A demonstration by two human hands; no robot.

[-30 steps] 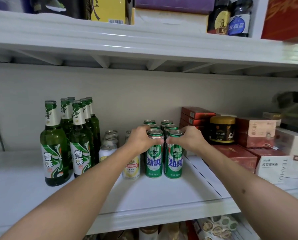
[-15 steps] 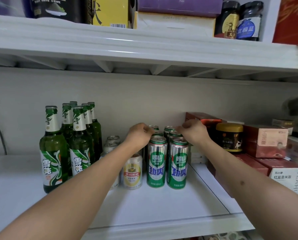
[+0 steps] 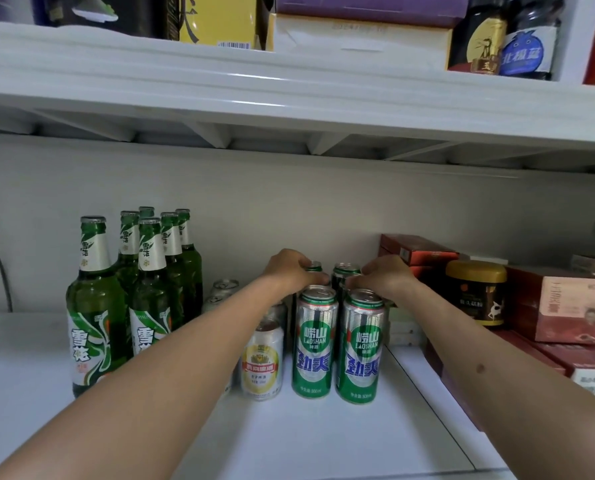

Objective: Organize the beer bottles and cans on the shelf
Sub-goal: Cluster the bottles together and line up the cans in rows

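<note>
Mid-step: squaring up the green cans (image 3: pixel 315 341) mid-shelf (image 3: pixel 323 441), between the bottles (image 3: pixel 143 289) and red boxes (image 3: pixel 417 252). Left hand (image 3: pixel 289 270) and right hand (image 3: pixel 386 275) curl fingers over rear-row can tops. All cans upright, long axes vertical, front labels facing outward; next move likely calls for level, even pressure so none tips.

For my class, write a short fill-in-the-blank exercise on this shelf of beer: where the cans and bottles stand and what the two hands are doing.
1. The green bottles stand to the ___ of the cans.
2. The two front green cans each stand ___.
3. The left hand and right hand reach the cans in the row ___ the front pair.
4. The short can has a ___ label.

Answers: left; upright; behind; yellow
</note>
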